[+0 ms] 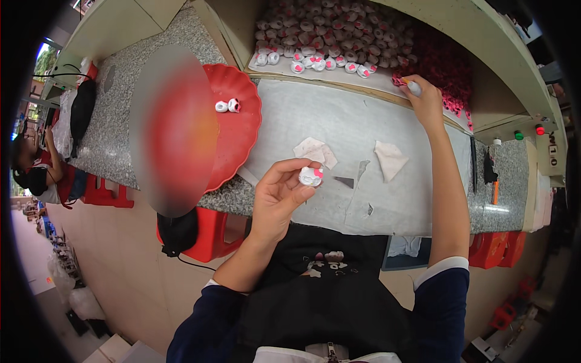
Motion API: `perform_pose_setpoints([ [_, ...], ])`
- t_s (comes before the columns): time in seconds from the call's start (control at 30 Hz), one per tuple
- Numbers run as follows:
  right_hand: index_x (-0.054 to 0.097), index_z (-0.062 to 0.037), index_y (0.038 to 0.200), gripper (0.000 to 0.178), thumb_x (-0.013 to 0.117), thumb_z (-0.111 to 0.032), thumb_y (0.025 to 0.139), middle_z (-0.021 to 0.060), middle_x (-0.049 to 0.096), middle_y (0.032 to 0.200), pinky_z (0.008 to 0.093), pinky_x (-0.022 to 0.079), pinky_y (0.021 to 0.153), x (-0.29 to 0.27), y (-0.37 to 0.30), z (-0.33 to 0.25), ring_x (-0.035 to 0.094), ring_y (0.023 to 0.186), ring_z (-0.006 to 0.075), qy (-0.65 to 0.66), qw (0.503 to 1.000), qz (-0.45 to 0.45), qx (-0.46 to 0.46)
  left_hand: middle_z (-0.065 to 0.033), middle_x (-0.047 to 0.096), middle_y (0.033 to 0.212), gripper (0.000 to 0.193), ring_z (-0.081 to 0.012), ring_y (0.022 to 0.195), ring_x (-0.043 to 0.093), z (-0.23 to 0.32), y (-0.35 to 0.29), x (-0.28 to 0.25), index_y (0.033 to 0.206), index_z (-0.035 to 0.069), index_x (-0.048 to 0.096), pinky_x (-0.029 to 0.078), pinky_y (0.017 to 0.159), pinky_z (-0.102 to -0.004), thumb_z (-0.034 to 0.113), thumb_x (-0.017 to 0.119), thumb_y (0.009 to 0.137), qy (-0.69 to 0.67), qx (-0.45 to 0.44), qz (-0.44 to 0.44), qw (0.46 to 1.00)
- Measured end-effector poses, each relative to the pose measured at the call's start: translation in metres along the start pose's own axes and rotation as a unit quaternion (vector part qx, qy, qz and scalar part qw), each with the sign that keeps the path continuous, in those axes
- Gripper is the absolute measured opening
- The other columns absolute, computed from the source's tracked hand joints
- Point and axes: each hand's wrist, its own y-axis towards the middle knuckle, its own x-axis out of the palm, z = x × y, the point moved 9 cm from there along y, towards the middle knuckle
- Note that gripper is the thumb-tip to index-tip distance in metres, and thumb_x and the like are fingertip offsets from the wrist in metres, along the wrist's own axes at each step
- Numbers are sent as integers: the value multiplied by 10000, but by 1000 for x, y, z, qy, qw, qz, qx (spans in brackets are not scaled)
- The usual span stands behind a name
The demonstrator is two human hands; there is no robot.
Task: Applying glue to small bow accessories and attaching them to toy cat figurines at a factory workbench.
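Between the fingertips and thumb of my left hand (281,192) is a small white toy head (311,176) with a pink patch on one side. I hold it above the near part of the pale sheet (284,121) covering the table. My right hand (426,100) reaches to the far right, fingers closed round a white pen-like tool (414,88); its exact kind is unclear. The tool is beside a heap of small pink pieces (445,72) on the shelf, and a pink piece (397,80) lies near my fingertips. Whether they touch it, I cannot tell.
Many white toy heads (333,36) fill the shelf at the back, several with pink patches along its front. A red scalloped tray (242,142) at left bears two toy heads (228,106). Folded white cloths (390,160) lie on the sheet. A person (45,163) sits far left.
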Motion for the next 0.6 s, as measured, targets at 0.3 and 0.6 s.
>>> perform_pose_setpoints([
  [0.3, 515, 25, 695, 59, 556, 37, 654, 87, 520, 667, 210, 385, 452, -12, -102, -90, 468, 516, 119, 530, 817, -73, 216, -161, 500, 1014, 337, -193, 917, 508, 0, 1, 10, 1008, -23, 453, 416, 794, -305, -68, 555, 689, 131, 56, -51, 989],
  [0.6, 521, 34, 701, 94, 603, 37, 654, 112, 530, 684, 215, 409, 464, 11, -138, -141, 499, 536, 139, 614, 748, -162, 193, -169, 516, 976, 279, -227, 931, 500, 8, -1, 28, 939, -30, 510, 413, 781, -301, -74, 569, 670, 320, 132, -104, 932],
])
